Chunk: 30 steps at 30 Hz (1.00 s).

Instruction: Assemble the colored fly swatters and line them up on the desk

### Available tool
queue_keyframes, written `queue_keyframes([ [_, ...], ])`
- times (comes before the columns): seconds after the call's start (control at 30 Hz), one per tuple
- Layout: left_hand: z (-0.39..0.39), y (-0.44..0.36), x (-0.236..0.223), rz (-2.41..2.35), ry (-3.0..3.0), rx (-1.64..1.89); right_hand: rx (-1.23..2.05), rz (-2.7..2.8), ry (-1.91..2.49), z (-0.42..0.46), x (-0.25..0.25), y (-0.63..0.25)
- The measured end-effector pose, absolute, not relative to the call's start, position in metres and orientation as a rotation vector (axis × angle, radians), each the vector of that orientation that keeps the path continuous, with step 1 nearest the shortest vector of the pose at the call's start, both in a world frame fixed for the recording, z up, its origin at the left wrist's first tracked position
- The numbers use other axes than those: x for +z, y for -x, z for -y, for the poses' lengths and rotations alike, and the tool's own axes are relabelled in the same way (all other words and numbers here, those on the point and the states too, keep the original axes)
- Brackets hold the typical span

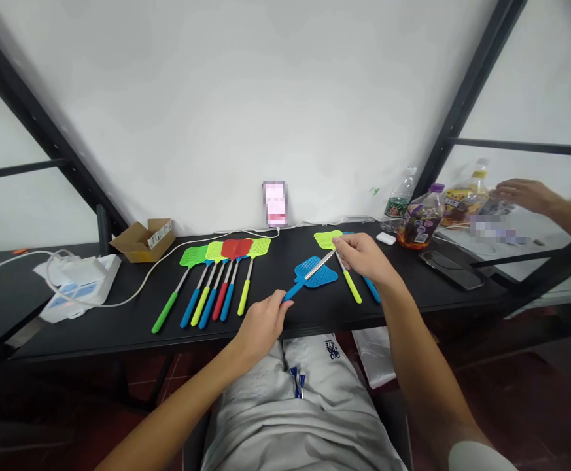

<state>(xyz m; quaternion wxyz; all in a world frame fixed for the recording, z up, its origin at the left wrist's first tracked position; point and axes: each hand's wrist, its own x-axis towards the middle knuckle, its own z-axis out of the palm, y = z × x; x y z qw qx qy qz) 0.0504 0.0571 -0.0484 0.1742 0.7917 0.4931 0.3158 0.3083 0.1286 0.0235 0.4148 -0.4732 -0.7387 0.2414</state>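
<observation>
My left hand (pixel 265 327) is closed around the blue handle (pixel 295 289), which has a silver metal rod (pixel 320 265) rising from it toward the upper right. At the far end of that rod, my right hand (pixel 361 254) pinches it. Under the rod a blue fly swatter head (pixel 322 276) lies on the black table (pixel 275 320); I cannot tell whether it is joined to the rod. Beside my right hand lie a yellow-green fly swatter (pixel 352 286) and a blue one (pixel 373 291), the latter partly covered by my hand and wrist.
On the left lies a row of several fly swatters (pixel 220 301), beyond them an open cardboard box (pixel 142 242) and a power strip (pixel 82 288). A phone (pixel 275 204) leans on the wall. Bottles (pixel 421 219), a white case (pixel 386 239) and a dark phone (pixel 450 269) sit right.
</observation>
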Motion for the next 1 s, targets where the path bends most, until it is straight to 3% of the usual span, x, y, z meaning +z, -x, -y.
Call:
queue_keyframes([
  [0.47, -0.077, -0.029, -0.044, -1.019, -1.887, 0.749, 0.756, 1.835, 1.076, -0.136, 0.022, -0.303],
  [0.67, -0.068, -0.031, -0.046, -1.105, -1.93, 0.884, 1.079, 1.586, 0.924, -0.137, 0.01, -0.275],
  [1.0, -0.066, -0.037, -0.049, -1.055, -2.099, 0.808, 1.145, 1.912, 0.812, -0.123, 0.006, -0.264],
])
